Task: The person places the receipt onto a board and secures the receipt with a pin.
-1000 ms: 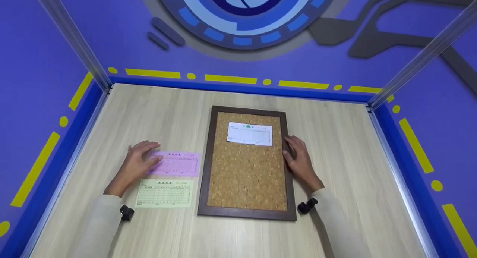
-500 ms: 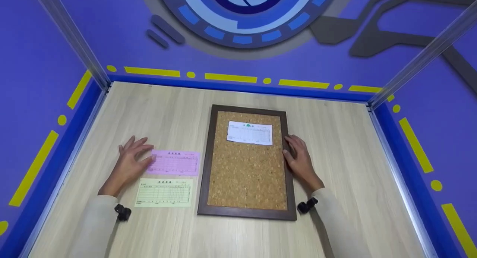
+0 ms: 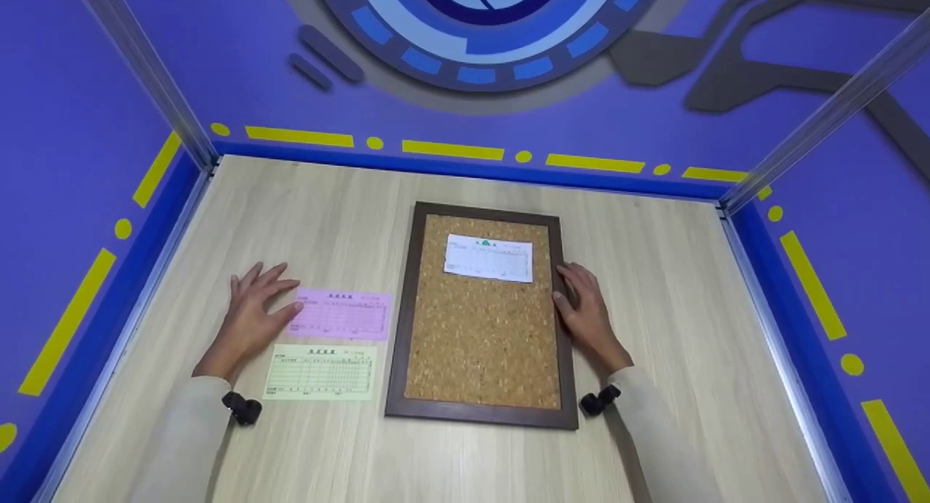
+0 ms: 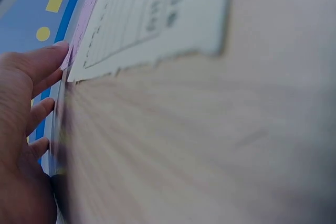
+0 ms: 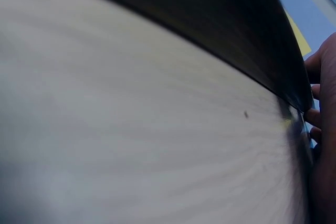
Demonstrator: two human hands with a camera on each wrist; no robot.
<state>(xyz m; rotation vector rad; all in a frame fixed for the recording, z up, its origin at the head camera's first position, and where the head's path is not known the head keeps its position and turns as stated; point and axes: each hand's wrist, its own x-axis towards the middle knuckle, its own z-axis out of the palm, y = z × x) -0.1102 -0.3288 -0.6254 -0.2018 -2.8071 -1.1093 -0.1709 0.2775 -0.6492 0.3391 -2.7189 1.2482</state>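
A cork board [image 3: 482,336] in a dark brown frame lies on the wooden table, a white printed form [image 3: 488,258] flat on its upper part. Left of the board lie a pink form [image 3: 341,315] and, nearer the person, a pale green form [image 3: 320,373]. My left hand [image 3: 254,314] is spread at the pink form's left edge, thumb tip right at that edge. Against the right side of the frame rest the fingertips and thumb of my right hand [image 3: 585,315]. In the right wrist view the dark frame [image 5: 210,14] fills the top, with the fingers beside its far end.
The pale wooden table [image 3: 320,205] is bounded by blue-purple walls [image 3: 436,125] with yellow marks at the back and both sides. Metal posts [image 3: 145,74] stand at the rear corners. A black wrist device [image 3: 241,408] sits on each sleeve.
My left hand has drawn back leftward from over the pink form to its left edge, uncovering more of it, and its fingers have spread. The right hand stays at the frame.
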